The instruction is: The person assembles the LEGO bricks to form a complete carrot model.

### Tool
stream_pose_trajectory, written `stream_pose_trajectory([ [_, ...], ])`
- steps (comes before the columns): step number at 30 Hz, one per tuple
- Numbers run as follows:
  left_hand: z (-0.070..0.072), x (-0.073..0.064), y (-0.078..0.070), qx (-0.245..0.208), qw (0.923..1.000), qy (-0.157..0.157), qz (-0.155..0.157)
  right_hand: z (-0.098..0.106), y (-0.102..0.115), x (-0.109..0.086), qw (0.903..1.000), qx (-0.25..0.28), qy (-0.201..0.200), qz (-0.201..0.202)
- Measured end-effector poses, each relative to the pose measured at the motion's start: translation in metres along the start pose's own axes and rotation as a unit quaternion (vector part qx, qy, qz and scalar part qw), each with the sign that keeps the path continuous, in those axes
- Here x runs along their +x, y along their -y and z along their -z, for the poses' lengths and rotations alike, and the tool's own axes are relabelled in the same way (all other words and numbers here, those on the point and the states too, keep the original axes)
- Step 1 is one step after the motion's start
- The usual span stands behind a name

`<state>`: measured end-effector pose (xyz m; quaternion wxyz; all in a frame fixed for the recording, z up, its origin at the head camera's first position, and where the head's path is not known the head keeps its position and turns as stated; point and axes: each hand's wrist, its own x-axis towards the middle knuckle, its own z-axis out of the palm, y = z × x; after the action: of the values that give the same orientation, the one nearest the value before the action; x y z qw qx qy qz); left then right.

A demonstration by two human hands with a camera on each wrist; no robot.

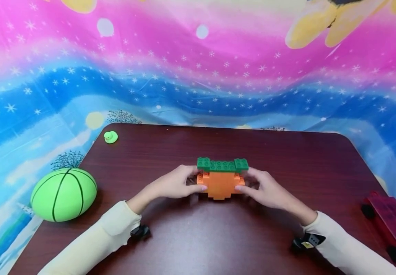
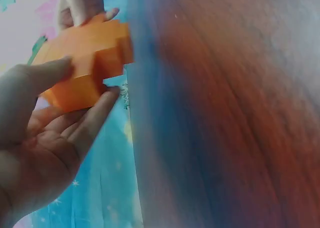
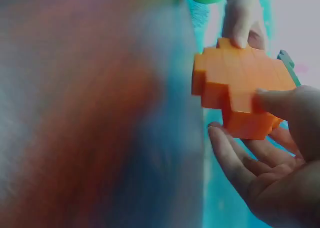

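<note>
Between both hands is a block model (image 1: pixel 220 184) made of orange toy bricks, with a row of green studded bricks (image 1: pixel 223 165) along its top. My left hand (image 1: pixel 174 182) grips its left side, thumb on the near face and fingers behind. On the opposite side my right hand (image 1: pixel 270 190) holds it the same way. Both wrist views show the stepped orange body (image 2: pixel 82 57) pinched between thumb and fingers, and the right wrist view shows the orange steps (image 3: pixel 240 77) from the other end. Only a sliver of green shows there.
A green ball with black lines (image 1: pixel 64 194) rests at the table's left edge. Toward the far left corner sits a small green duck (image 1: pixel 110 137). A translucent red skateboard-like toy with black wheels (image 1: pixel 395 225) lies at the right edge. Behind the dark wooden table (image 1: pixel 287 152) hangs a printed cloth (image 1: pixel 184 76).
</note>
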<state>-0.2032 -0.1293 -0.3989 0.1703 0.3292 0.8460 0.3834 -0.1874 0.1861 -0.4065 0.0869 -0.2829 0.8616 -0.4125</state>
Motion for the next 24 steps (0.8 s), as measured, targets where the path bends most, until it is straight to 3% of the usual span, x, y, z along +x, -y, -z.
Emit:
stream_pose_trajectory([
  [5, 0.004, 0.002, -0.003, -0.104, 0.9921, -0.058, 0.038, 0.011, 0.008, 0.005, 0.9992, -0.014, -0.028, 0.024],
  [10, 0.005, 0.002, -0.008, -0.187, 0.9793, -0.066, 0.042, 0.019, 0.019, 0.008, 0.9962, -0.063, -0.041, 0.045],
  [14, 0.005, 0.001, -0.012, -0.180, 0.9800, -0.083, 0.011, 0.024, 0.022, 0.010, 0.9918, -0.098, -0.062, 0.053],
  [18, 0.003, 0.001, -0.015, -0.138, 0.9839, -0.109, -0.031, 0.027, 0.024, 0.009, 0.9877, -0.128, -0.067, 0.059],
  [22, 0.002, 0.002, -0.016, -0.072, 0.9863, -0.136, -0.058, 0.029, 0.025, 0.010, 0.9868, -0.137, -0.058, 0.064],
  [24, 0.004, 0.003, -0.017, -0.024, 0.9883, -0.140, -0.054, 0.030, 0.026, 0.011, 0.9855, -0.149, -0.052, 0.063],
])
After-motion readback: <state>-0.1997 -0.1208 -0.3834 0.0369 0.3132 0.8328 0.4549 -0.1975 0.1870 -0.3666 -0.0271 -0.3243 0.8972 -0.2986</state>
